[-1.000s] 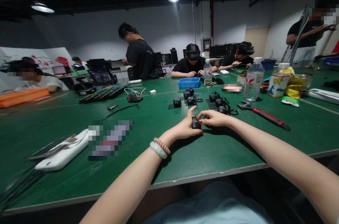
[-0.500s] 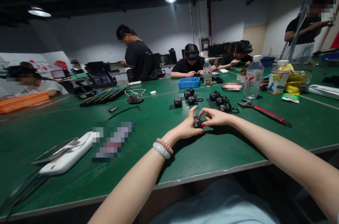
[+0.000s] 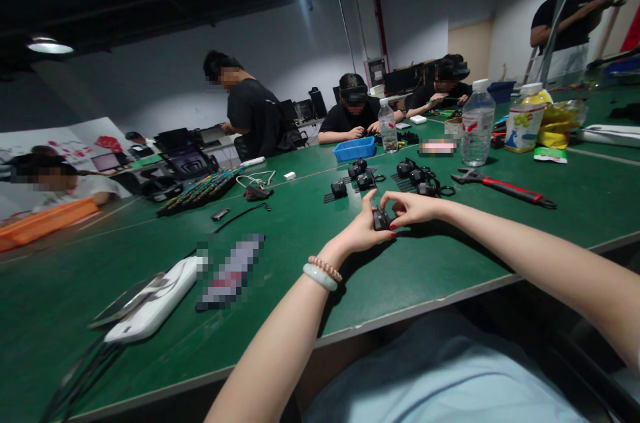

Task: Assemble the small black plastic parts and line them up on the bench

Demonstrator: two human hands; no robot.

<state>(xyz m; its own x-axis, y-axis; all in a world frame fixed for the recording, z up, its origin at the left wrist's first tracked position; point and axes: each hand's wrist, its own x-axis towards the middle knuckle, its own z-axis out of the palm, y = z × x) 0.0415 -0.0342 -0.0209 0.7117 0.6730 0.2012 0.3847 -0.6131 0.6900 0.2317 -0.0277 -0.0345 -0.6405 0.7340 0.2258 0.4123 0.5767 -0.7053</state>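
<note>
A small black blocky part (image 3: 381,219) sits between my two hands, low over the green table (image 3: 280,289). My left hand (image 3: 361,228) grips it from the left, thumb and fingers closed around its side. From the right, my right hand (image 3: 411,208) pinches the same part with bent fingers. Its underside and far side are hidden by my fingers. Just beyond lie several similar black parts with thin dark prongs, one group (image 3: 357,177) ahead of my left hand and another group (image 3: 414,175) ahead of my right.
An adjustable wrench (image 3: 505,188) with a red and black handle lies at right. Behind stand a blue tray (image 3: 354,149), a water bottle (image 3: 477,126) and a juice bottle (image 3: 524,119). A white power strip (image 3: 155,303) and a blurred slab (image 3: 233,273) lie at left. Co-workers sit across the table.
The camera view has tilted and shifted slightly, so the scene sits differently in frame. Both hands keep hold of the black part; their grip looks much the same.
</note>
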